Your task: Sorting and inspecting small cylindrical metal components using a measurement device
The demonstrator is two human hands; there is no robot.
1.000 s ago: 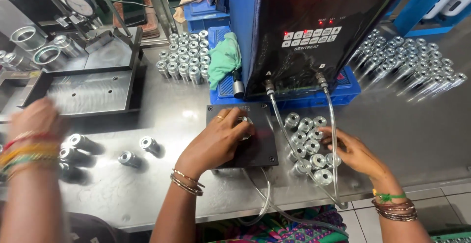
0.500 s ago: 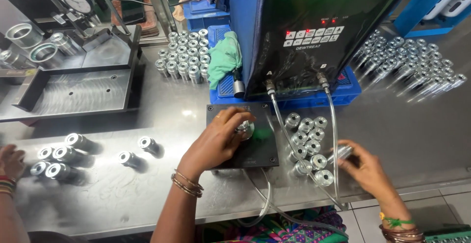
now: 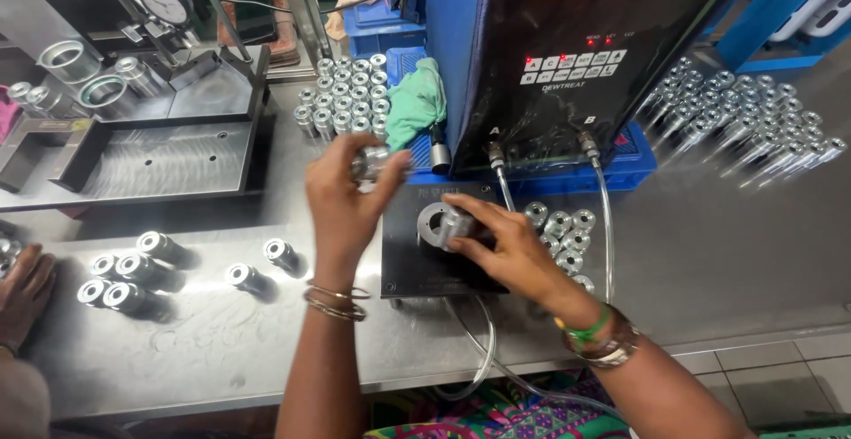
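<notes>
My left hand (image 3: pixel 344 201) is raised above the steel table (image 3: pixel 222 333) and grips a small silver metal cylinder (image 3: pixel 370 162). My right hand (image 3: pixel 503 246) presses a second silver cylinder (image 3: pixel 454 224) onto the round ring of a black gauge block (image 3: pixel 409 266). A pile of the same silver cylinders (image 3: pixel 560 226) lies just right of the block, partly behind my right hand.
A black control box (image 3: pixel 567 49) with hoses stands behind the block. Several loose cylinders (image 3: pixel 133 270) lie at the left, near another person's hand (image 3: pixel 22 288). More cylinders stand in rows (image 3: pixel 350 93) at the back and lie spread out at the right (image 3: pixel 745 120). A black tray (image 3: pixel 160 160) and a dial gauge (image 3: pixel 166 0) are at back left.
My left hand lifted a cylinder off the gauge block and raised it. My right hand brought a cylinder from the pile onto the block. The other person's hand stayed at the left edge.
</notes>
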